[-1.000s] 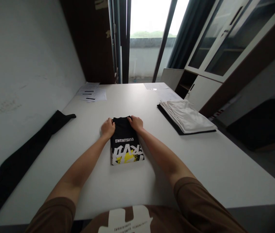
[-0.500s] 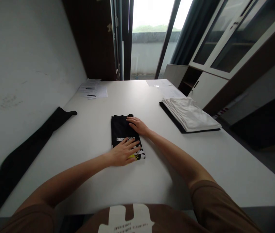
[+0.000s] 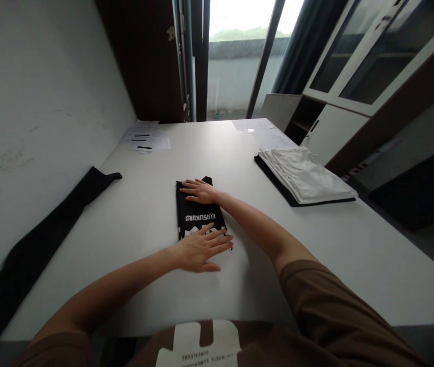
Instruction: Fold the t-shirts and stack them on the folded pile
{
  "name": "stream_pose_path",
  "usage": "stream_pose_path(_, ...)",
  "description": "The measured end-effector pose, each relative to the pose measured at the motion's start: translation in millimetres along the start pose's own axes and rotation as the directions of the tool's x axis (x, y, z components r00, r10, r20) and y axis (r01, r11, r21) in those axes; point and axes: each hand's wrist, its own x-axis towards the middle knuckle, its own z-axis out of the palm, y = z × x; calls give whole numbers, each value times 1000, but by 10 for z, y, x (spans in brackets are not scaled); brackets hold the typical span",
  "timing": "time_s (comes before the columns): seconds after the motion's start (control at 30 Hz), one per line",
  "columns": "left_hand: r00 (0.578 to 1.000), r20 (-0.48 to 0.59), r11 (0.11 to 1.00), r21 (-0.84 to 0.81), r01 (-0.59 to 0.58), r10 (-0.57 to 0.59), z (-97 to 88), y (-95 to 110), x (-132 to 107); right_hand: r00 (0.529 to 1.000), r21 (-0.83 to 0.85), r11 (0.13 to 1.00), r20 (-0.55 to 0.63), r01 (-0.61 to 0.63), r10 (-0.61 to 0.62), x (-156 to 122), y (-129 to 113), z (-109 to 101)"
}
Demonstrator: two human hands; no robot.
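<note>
A folded black garment (image 3: 194, 208) with white lettering lies flat on the white table (image 3: 140, 204) in front of me. My left hand (image 3: 201, 248) rests on its near end, fingers stretched out, covering most of the printed pattern there. Across the far end of the cloth lies my right hand (image 3: 198, 192), palm down with the fingers spread. Neither hand grips the fabric; both only press on it.
Folded white cloth (image 3: 306, 176) lies on a black piece (image 3: 278, 183) at the right. Another black cloth (image 3: 56, 219) stretches along the left edge by the wall. Papers (image 3: 150, 138) lie at the far left, and more sheets (image 3: 262, 133) at the far right.
My right hand has slid left across the garment's far end. My left hand has shifted slightly right and nearer to me, and more of the white lettering shows.
</note>
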Motion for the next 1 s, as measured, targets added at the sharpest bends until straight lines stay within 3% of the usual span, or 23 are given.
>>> stream_pose_path(0.13,1000,-3,1000,-5,6,-6,3,-13,9,991,-22,992,-50,-121,120,110,283,5)
stream_pose_path(0.3,1000,-4,1000,-6,-1,1,-27,17,-6,933,-69,935,-129,-348,337,53,588,-77)
stream_pose_path(0.47,998,23,998,-38,-53,54,-54,113,-45,861,-99,865,-196,-493,468,-204,594,-299)
stream_pose_path(0.53,998,24,997,-48,-62,64,-57,139,-51,895,-101,902,-214,-419,392,-299,420,-352)
stream_pose_path(0.6,997,25,996,-62,-68,70,-54,151,-52,960,-101,967,-178,-234,214,-367,134,-344)
stream_pose_path(0.67,997,32,994,-81,-70,72,-44,152,-51,997,-76,997,-80,-4,-2,-405,-210,-277)
stream_pose_path(0.77,997,46,993,-99,-61,65,-25,149,-54,968,-26,969,70,245,-243,-401,-651,-106)
stream_pose_path(0.87,997,43,994,-96,-55,59,-24,161,-59,952,-58,955,114,291,-283,-314,-840,76)
stream_pose_path(1.0,998,22,995,-82,-55,57,-49,184,-67,983,-149,973,62,178,-170,-73,-766,241)
